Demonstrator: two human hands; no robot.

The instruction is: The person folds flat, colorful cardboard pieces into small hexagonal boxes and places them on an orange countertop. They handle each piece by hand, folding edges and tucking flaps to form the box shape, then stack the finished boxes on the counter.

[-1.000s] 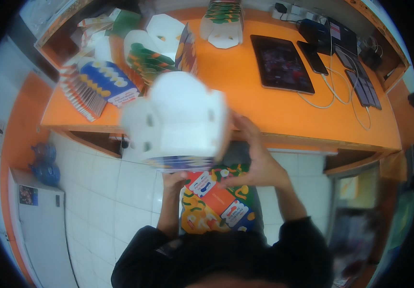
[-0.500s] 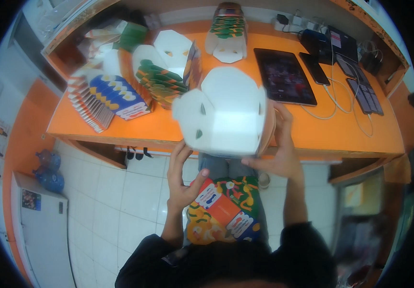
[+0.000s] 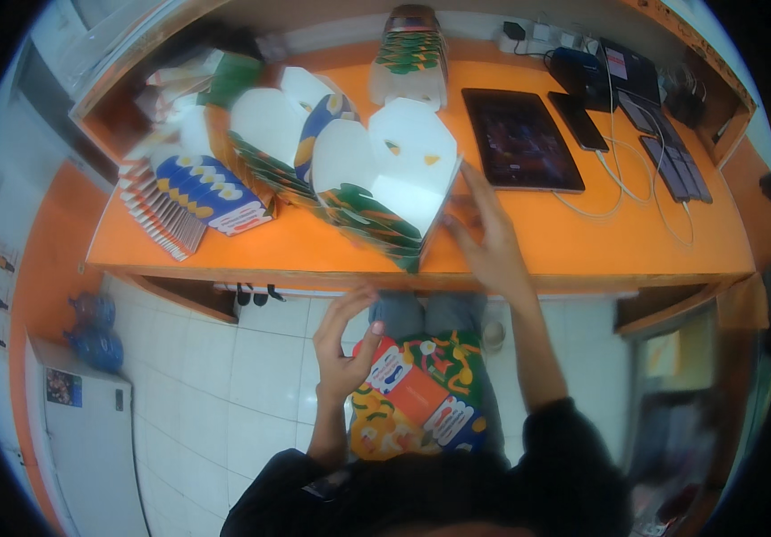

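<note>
A folded white carton box [image 3: 403, 174] with green and orange print stands on the orange counter [image 3: 582, 242], at the near end of a row of nested boxes [image 3: 287, 143]. My right hand [image 3: 484, 242] reaches over the counter edge, its fingers spread against that box's right side and holding nothing. My left hand [image 3: 340, 345] hovers below the counter, fingers loosely apart, its thumb by the corner of a stack of colourful flat cartons [image 3: 412, 398] on my lap.
A fanned stack of flat blue-and-white cartons [image 3: 184, 201] lies at the counter's left. Another box stack [image 3: 410, 54] stands at the back. A dark tablet [image 3: 519, 139], a phone [image 3: 579, 121] and cables [image 3: 636, 188] lie to the right. On the tiled floor are a blue bag [image 3: 90, 327] and a white cabinet [image 3: 81, 430].
The white box, held up close in both hands, went forward and down onto the counter into the row. My left hand let go and dropped toward my lap.
</note>
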